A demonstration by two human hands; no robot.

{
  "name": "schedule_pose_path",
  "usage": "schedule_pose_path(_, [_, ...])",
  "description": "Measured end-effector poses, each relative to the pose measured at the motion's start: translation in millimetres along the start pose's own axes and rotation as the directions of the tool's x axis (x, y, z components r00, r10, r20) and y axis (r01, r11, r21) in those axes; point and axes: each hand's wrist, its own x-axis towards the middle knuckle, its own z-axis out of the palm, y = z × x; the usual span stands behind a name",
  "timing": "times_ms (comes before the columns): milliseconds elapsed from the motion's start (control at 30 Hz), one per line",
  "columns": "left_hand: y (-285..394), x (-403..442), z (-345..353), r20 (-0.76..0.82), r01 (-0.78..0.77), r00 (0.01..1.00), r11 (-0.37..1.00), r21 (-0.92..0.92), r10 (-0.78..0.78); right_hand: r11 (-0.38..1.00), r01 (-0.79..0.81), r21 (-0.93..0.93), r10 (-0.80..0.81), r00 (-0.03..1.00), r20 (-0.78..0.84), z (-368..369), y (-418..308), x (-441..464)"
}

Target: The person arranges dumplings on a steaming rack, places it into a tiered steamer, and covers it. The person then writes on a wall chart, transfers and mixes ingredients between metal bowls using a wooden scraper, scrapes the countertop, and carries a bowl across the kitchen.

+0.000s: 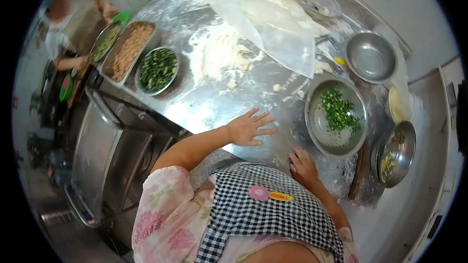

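Observation:
My left hand [251, 127] is over the metal tabletop near its front edge, fingers spread and nothing in them. Close to the same edge, my right hand [303, 164] rests on the table, holding nothing, its fingers somewhat bent but apart. Just beyond the right hand stands a large metal bowl [312, 134] with chopped green herbs [338, 111] in it. Loose white flour [209, 56] is spread across the table ahead of the left hand, with small dough bits [277, 87] nearby.
At left are a bowl of chopped greens [157, 69], a tray of filling [132, 48] and another person [80, 29]. A plastic sheet [285, 44] lies at the back. On the right are a metal bowl [371, 57], a seasoning bowl [404, 151] and a dark wooden stick [360, 170].

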Motion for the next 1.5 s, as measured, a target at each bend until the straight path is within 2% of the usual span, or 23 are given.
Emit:
schedule_pose_path(167, [-41.2, 72.1, 0.6, -0.018, -0.021, 1.0, 0.998, 0.056, 0.022, 0.995, -0.079, -0.06, 0.077, 0.997, -0.031, 6.1, 8.6, -1.5])
schedule_pose_path(233, [-76.6, 99.5, 3.7, -0.107, 0.071, 0.992, 0.994, 0.082, -0.062, 0.99, -0.126, -0.069, 0.123, 0.991, -0.048, 6.3, 8.5, 0.9])
schedule_pose_path(300, [-123.0, 120.0, -10.8, -0.094, 0.314, 0.948, 0.941, 0.123, -0.304, 0.984, -0.166, -0.057, 0.163, 0.985, -0.061, 5.3, 8.3, 1.6])
schedule_pose_path(367, [-161.0, 131.8, -11.9, -0.321, 0.638, 0.749, 0.761, 0.117, -0.579, 0.982, -0.179, -0.052, 0.176, 0.983, -0.059, 7.8, 10.4, 1.4])
schedule_pose_path(467, [-133.9, 151.8, -45.7, -0.076, 0.587, 0.809, 0.807, 0.065, -0.583, 0.977, -0.195, -0.087, 0.19, 0.98, -0.067, 3.6, 11.0, 1.6])
schedule_pose_path(500, [-110.8, 151.5, -32.5, -0.405, 0.264, 0.869, 0.959, -0.104, -0.283, 0.973, -0.203, -0.106, 0.196, 0.978, -0.075, 2.7, 10.1, 1.4])
schedule_pose_path(533, [-82.8, 157.9, -30.2, -0.313, 0.118, 0.932, 0.97, -0.212, -0.182, 0.971, -0.205, -0.12, 0.2, 0.978, -0.054, 5.0, 10.1, -1.2])
schedule_pose_path(567, [-65.2, 161.5, -11.6, -0.339, -0.07, 0.941, 0.97, -0.233, -0.014, 0.969, -0.205, -0.139, 0.202, 0.979, -0.036, 8.9, 11.9, -3.6])
schedule_pose_path(600, [-49.3, 160.1, -5.1, -0.244, -0.226, 0.944, 0.974, 0.007, 0.22, 0.966, -0.204, -0.16, 0.204, 0.979, -0.019, 8.6, 13.8, -1.8])
schedule_pose_path(700, [-91.0, 179.5, -12.9, -0.097, 0.134, 0.986, 0.99, -0.042, -0.138, 0.97, -0.235, -0.059, 0.234, 0.972, -0.027, 4.6, 11.4, -3.3])
schedule_pose_path(767, [-146.5, 175.2, -23.9, 0.029, 0.42, 0.903, 0.895, 0.148, -0.429, 0.974, -0.223, -0.038, 0.221, 0.974, -0.046, 14.0, 16.5, -5.5])
schedule_pose_path(833, [-179.7, 144.9, -20.6, -0.219, 0.592, 0.804, 0.779, 0.206, -0.553, 0.977, -0.209, -0.033, 0.208, 0.978, -0.036, 16.6, 18.1, -7.8])
schedule_pose_path(900, [-155.9, 108.6, -30.4, -0.259, 0.463, 0.882, 0.824, 0.326, -0.393, 0.978, -0.203, -0.042, 0.203, 0.979, -0.003, 14.8, 19.6, -7.6])
schedule_pose_path(933, [-126.4, 98.3, -49.8, -0.012, 0.343, 0.938, 0.923, 0.174, -0.346, 0.978, -0.209, -0.02, 0.209, 0.978, 0.016, 10.9, 19.7, -6.8])
schedule_pose_path(967, [-99.4, 86.2, -62.7, 0.227, 0.248, 0.944, 0.969, -0.01, -0.24, 0.977, -0.212, 0.004, 0.212, 0.977, 0.037, 5.1, 17.6, -6.1])
schedule_pose_path(1033, [-85.8, 39.6, -55.3, 0.322, -0.039, 0.946, 0.999, 0.003, 0.036, 0.979, -0.202, 0.024, 0.2, 0.977, 0.069, 6.9, 17.8, -4.0])
schedule_pose_path(1100, [-134.5, 20.9, -36.2, 0.189, 0.31, 0.936, 0.95, -0.035, -0.298, 0.975, -0.222, 0.0, 0.221, 0.972, 0.083, 13.1, 19.0, -12.2])
schedule_pose_path(1167, [-177.4, 10.2, -41.4, 0.049, 0.401, 0.915, 0.916, -0.016, -0.4, 0.973, -0.232, 0.017, 0.231, 0.973, 0.03, 8.6, 10.4, -13.3])
schedule_pose_path(1233, [-202.5, 20.5, -60.2, -0.13, 0.521, 0.846, 0.854, -0.011, -0.517, 0.975, -0.221, -0.005, 0.221, 0.975, -0.028, 5.2, 14.7, -10.6])
schedule_pose_path(1333, [-148.8, 42.2, -71.4, -0.442, 0.454, 0.637, 0.771, -0.446, -0.631, 0.977, -0.212, -0.028, 0.21, 0.975, -0.068, 9.3, 13.4, -11.9])
schedule_pose_path(1400, [-103.2, 48.1, -54.7, -0.259, 0.442, 0.846, 0.885, -0.148, -0.466, 0.976, -0.216, -0.031, 0.213, 0.973, -0.089, 5.9, 9.5, -7.8])
schedule_pose_path(1467, [-9.0, 75.1, -99.3, 0.152, 0.441, 0.896, 0.874, -0.205, -0.417, 0.981, -0.192, -0.013, 0.189, 0.975, -0.118, 7.5, 9.6, -8.7])
schedule_pose_path(1500, [-25.0, 53.1, -21.0, 0.158, 0.065, 0.986, 0.996, -0.059, -0.055, 0.984, -0.178, -0.008, 0.176, 0.976, -0.131, 7.3, 11.3, -9.3])
